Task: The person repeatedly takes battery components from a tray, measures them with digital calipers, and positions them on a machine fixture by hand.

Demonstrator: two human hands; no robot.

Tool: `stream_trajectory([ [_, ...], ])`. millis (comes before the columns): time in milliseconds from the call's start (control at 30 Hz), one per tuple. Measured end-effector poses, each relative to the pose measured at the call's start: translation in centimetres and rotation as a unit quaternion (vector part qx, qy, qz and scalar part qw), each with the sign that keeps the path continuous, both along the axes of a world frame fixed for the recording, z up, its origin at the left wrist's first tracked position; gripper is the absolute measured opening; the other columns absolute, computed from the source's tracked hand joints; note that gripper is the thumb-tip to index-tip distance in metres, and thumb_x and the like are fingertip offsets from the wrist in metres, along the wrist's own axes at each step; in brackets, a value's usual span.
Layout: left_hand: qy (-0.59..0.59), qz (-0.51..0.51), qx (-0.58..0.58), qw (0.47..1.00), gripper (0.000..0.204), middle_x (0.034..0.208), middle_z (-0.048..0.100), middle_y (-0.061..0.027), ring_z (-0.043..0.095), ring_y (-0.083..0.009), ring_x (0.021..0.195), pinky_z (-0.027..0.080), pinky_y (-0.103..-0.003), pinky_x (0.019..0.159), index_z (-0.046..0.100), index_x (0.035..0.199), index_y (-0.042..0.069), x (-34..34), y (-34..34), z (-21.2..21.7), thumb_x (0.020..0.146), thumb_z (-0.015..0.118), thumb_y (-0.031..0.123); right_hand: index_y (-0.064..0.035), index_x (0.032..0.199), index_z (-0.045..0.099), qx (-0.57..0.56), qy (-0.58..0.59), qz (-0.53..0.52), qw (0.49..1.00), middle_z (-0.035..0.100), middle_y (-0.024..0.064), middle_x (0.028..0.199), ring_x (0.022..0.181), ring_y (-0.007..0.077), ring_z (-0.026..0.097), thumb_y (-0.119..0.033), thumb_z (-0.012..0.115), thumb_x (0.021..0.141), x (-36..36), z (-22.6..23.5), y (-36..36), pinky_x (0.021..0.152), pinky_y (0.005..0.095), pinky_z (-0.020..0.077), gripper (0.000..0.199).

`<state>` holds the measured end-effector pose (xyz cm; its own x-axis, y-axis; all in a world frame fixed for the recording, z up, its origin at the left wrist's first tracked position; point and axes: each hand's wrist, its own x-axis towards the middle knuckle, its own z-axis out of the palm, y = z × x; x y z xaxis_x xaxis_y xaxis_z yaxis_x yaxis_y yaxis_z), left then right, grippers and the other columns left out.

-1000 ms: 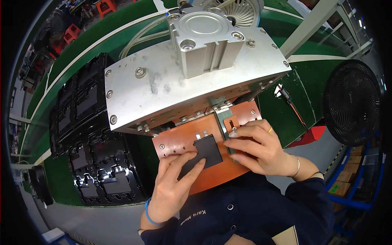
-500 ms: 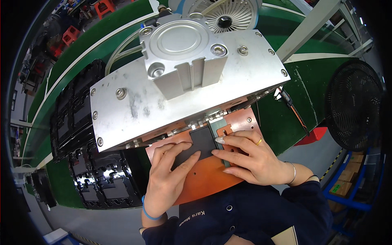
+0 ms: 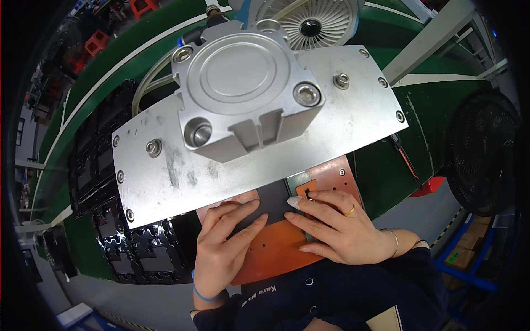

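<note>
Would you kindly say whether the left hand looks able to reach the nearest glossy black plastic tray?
Probably yes: the left hand touches the flat dark-grey rectangular piece, but nothing visible blocks the way to the tray.

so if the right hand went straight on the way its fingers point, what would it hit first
Most likely the dark flat block, just left of the right hand; whether the fingertips already touch it is unclear.

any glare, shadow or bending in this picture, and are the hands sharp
In the head view, small white glints on the black tray; in the head view, the green table's edges curve toward the rim, and the black fan sinks into shadow there; in the head view, left hand and right hand look fairly sharp.
</note>
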<state>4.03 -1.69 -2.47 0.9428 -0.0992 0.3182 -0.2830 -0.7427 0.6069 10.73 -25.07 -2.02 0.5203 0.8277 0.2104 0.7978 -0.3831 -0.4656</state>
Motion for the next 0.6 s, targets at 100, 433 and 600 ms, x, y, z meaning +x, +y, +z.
stream_trajectory([
  [100, 0.011, 0.0, 0.003, 1.0, 0.039, 0.114, 0.068, -0.0084, 0.06, -0.0249, 0.099, 0.052, -0.033, 0.085, 0.076, 0.103, 0.007, 0.07, -0.1, 0.29, 0.065, 0.072, -0.002, -0.0072, 0.126, 0.061, -0.028, -0.035, -0.007, 0.999, 0.05, 0.0064, 0.139, 0.125, 0.0243, 0.047, -0.036, 0.071, 0.084, -0.26, -0.11, 0.18, 0.099, 0.0414, 0.0396, 0.052],
  [433, 0.015, 0.004, 0.005, 1.0, 0.038, 0.115, 0.068, -0.0075, 0.06, -0.0235, 0.099, 0.051, -0.032, 0.086, 0.077, 0.103, 0.008, 0.09, -0.08, 0.31, 0.067, 0.073, -0.002, -0.008, 0.125, 0.062, -0.062, -0.1, -0.02, 0.993, 0.055, 0.005, 0.135, 0.123, 0.022, 0.051, -0.039, 0.069, 0.085, -0.79, -0.02, 0.62, 0.102, 0.0427, 0.0373, 0.051],
  [600, 0.019, 0.009, 0.005, 1.0, 0.037, 0.113, 0.069, -0.0076, 0.06, -0.0243, 0.097, 0.052, -0.033, 0.084, 0.077, 0.102, 0.008, 0.1, -0.14, 0.37, 0.067, 0.073, -0.001, -0.0061, 0.121, 0.064, -0.056, -0.126, -0.02, 0.99, 0.057, 0.006, 0.131, 0.12, 0.0222, 0.054, -0.038, 0.069, 0.085, -0.84, -0.12, 0.75, 0.102, 0.0435, 0.039, 0.049],
])
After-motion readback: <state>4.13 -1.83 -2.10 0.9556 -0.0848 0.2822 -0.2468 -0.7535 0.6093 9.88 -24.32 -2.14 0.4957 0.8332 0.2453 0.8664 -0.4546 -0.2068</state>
